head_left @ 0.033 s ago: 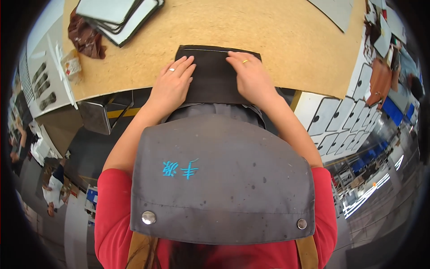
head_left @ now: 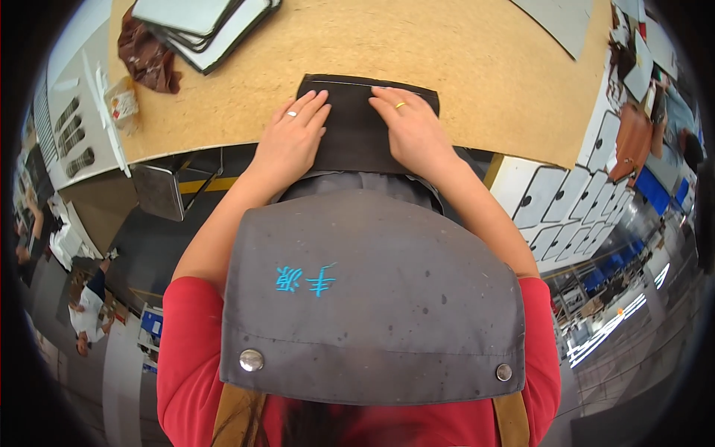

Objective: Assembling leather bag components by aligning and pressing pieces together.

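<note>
A flat black panel (head_left: 351, 134), which looks like leather or fabric, lies over the near edge of the tabletop in front of me. A thin pale line runs along its far edge. My left hand (head_left: 292, 145), with a silver-coloured ring, rests flat on the panel's left side, fingers stretched out and pointing away from me. On the right side lies my right hand (head_left: 418, 132), wearing a gold-coloured ring. Its fingers are extended, and the fingertips touch the panel close to the pale line. Neither hand grips anything visible; the right thumb is hidden.
Stacked white panels with dark edges (head_left: 223, 37) and crumpled brown material (head_left: 149, 56) lie on the wooden tabletop (head_left: 357, 37) at far left. A pale sheet (head_left: 555, 26) is at far right. White panels with black outlines (head_left: 540, 195) stand beside the table, right.
My right hand's fingertips have shifted slightly left along the panel's far edge. The left hand stays on the panel, and the whole view has moved a little.
</note>
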Tool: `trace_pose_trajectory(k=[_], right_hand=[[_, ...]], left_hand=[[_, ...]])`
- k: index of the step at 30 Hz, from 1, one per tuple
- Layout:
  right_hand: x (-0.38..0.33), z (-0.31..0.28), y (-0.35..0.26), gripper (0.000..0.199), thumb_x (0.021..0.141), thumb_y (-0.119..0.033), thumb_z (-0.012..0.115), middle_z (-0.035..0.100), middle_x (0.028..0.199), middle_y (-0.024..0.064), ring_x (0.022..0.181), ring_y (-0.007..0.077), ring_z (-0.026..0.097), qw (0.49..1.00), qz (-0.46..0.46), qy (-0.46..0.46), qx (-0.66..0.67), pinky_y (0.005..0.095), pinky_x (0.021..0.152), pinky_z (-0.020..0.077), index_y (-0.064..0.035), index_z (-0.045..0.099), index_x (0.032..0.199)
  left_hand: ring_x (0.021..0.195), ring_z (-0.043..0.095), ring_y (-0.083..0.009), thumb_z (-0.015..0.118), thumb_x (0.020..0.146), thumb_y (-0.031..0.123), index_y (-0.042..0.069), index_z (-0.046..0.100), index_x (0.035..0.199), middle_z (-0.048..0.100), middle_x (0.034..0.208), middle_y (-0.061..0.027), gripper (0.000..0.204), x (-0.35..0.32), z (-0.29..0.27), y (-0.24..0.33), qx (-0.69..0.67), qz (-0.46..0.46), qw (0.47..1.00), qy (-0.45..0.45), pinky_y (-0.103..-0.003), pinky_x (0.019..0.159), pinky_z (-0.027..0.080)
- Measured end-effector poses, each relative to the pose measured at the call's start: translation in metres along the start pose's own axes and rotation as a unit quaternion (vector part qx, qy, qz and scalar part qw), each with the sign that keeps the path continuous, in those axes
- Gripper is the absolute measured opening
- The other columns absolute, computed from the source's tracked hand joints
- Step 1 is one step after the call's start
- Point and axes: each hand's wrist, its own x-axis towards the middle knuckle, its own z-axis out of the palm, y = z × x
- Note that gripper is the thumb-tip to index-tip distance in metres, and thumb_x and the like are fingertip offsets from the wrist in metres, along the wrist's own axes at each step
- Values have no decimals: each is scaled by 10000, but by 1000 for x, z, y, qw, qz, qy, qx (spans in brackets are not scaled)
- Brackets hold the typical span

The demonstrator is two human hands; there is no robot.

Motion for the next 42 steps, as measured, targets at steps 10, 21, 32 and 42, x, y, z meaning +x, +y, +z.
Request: trace_pose_trajectory(k=[10,21,32,42], right_hand=[[39,32,-28,346,792,-28,508,432,1344,159,1257,284,404,991,-111,-52,-46,390,1041,340,29,510,1133],[8,18,-8,301,830,-70,450,428,1350,182,1281,291,386,986,-29,-96,-136,386,1050,321,29,504,1110],[-25,-21,38,203,845,-24,460,614,1011,170,937,344,563,979,186,80,33,412,808,454,-33,540,1031],[-106,-23,46,301,930,-275,505,644,786,69,645,107,598,773,520,77,355,249,590,478,11,599,930]], left_hand=[[1272,386,-270,562,841,132,-29,496,1203,446,1330,-160,402,-8,5,5,31,-59,997,42,-402,1057,288],[1252,408,-287,569,835,151,-6,533,1058,501,1234,-186,275,6,10,-12,88,9,996,7,-396,1052,305],[1019,537,-295,571,828,132,22,538,931,561,1009,-151,155,42,-14,6,77,-50,993,-72,-388,909,397],[967,532,-295,661,768,162,33,540,1014,540,995,-118,303,126,27,47,-17,113,993,17,-398,842,415]])
